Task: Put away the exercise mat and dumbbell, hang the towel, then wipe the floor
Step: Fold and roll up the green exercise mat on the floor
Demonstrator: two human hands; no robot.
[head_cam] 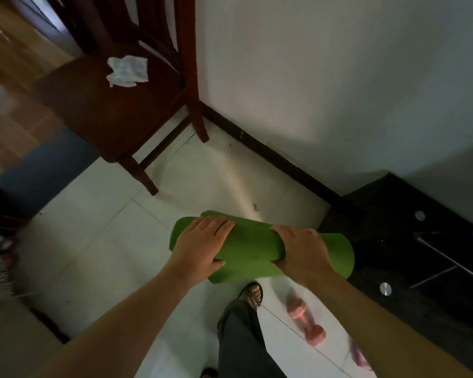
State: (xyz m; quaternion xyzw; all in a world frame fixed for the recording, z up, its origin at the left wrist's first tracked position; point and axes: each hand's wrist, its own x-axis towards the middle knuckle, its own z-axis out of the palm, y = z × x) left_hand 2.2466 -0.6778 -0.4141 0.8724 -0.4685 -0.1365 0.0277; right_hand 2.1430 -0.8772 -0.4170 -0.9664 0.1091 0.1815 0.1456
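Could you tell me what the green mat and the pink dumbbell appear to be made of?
Green mat: probably soft foam with a matte finish; it curls into a roll without creasing. Pink dumbbell: likely a matte rubbery or vinyl coating, with no metal glint; blur leaves this open.

**One view, worn on the head**

Single wide-angle view from head height, tilted steeply down at the tile floor [99,241]. Left hand [200,246] and right hand [301,253] sit near the lens, mid-frame, forearms entering from the bottom edge. Horizon rolled; wall [325,77] leans.
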